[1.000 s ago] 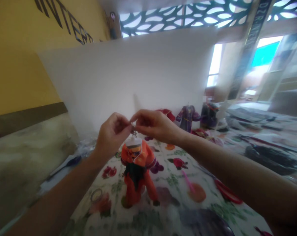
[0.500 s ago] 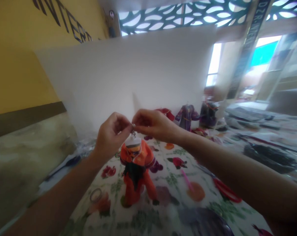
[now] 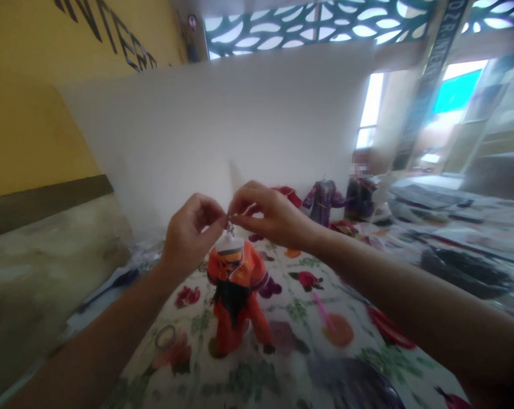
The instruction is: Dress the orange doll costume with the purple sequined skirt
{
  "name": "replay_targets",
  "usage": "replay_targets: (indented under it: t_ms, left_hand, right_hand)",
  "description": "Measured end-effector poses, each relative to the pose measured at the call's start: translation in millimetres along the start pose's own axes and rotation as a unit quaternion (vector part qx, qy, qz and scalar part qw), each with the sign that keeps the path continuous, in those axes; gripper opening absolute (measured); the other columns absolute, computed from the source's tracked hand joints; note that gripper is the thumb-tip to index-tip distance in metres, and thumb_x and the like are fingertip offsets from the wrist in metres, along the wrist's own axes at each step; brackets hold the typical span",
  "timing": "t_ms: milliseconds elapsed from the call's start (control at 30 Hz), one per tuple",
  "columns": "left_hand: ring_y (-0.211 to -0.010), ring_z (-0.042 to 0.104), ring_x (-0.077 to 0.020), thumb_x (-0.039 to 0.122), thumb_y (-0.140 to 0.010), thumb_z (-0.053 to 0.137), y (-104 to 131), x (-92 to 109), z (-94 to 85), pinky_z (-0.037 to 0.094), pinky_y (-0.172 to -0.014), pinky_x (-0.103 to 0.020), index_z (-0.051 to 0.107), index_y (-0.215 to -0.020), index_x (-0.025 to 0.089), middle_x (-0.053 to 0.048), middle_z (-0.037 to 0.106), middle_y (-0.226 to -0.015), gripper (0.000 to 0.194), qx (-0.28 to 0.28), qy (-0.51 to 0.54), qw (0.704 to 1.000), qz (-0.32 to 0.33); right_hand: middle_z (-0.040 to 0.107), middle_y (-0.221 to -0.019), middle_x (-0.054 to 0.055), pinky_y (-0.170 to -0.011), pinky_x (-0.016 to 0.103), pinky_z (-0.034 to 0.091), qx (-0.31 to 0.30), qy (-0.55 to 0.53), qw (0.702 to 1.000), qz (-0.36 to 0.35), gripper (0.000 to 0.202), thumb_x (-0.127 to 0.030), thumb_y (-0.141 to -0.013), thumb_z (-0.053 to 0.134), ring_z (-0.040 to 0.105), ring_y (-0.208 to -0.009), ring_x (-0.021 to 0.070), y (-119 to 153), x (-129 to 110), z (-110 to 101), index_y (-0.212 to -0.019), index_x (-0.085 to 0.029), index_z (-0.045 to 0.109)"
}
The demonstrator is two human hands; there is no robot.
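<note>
Your left hand [image 3: 193, 228] and right hand [image 3: 272, 215] both pinch a small dangling piece [image 3: 230, 227] (too blurred to identify) between them; the orange-clad figure [image 3: 235, 287] stands upright just below, about equally near each

Figure [image 3: 235, 295] — on table [image 3: 288, 360] | board [image 3: 188, 130] — behind it | gown [image 3: 322, 203] right
</note>
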State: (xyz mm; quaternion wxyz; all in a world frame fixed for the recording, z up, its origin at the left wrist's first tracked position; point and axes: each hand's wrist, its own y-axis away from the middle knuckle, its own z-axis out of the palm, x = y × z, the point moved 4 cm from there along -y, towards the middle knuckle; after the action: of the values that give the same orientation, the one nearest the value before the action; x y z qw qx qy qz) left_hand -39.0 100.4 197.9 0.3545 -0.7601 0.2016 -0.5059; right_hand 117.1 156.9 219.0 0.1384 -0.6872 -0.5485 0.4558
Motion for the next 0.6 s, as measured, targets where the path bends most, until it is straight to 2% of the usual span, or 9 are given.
replay_targets:
  t_ms: [100,333,600]
  left_hand:
    - [-0.069,0.06,-0.0101,0.012,-0.081,0.068,-0.8,-0.5,0.1,0.049,-0.065,-0.022,0.057,-0.086,0.018,0.002,0.061,-0.075,0.013,-0.001,0.003,1.0,0.004]
    - [-0.067,0.06,-0.0101,0.012,-0.08,0.068,-2.2,-1.9,-0.5,0.049,-0.064,-0.022,0.057,-0.086,0.018,0.002,0.062,-0.074,0.013,0.003,0.004,1.0,-0.003]
    - [-0.069,0.062,-0.0105,0.013,-0.08,0.069,-3.0,-4.8,-0.7,0.05,-0.065,-0.023,0.057,-0.085,0.017,0.002,0.062,-0.074,0.014,0.002,0.009,1.0,-0.008]
  right_hand:
    - [0.058,-0.103,0.005,-0.077,0.026,0.052,0.009,0.011,1.0,-0.01,0.005,-0.015,-0.083,0.066,0.062,-0.089,0.0132,-0.4,0.8,-0.8,-0.087,-0.017,0.067]
    - [0.065,-0.079,0.001,-0.069,0.025,0.049,-0.01,-0.027,0.999,0.019,0.002,-0.014,-0.084,0.062,0.061,-0.074,0.0119,-4.6,3.9,2.6,-0.085,-0.014,0.064]
    - [0.066,-0.077,0.001,-0.066,0.024,0.048,-0.019,-0.051,0.998,0.038,0.007,-0.014,-0.083,0.064,0.061,-0.072,0.0116,-5.4,3.7,3.4,-0.09,-0.013,0.065]
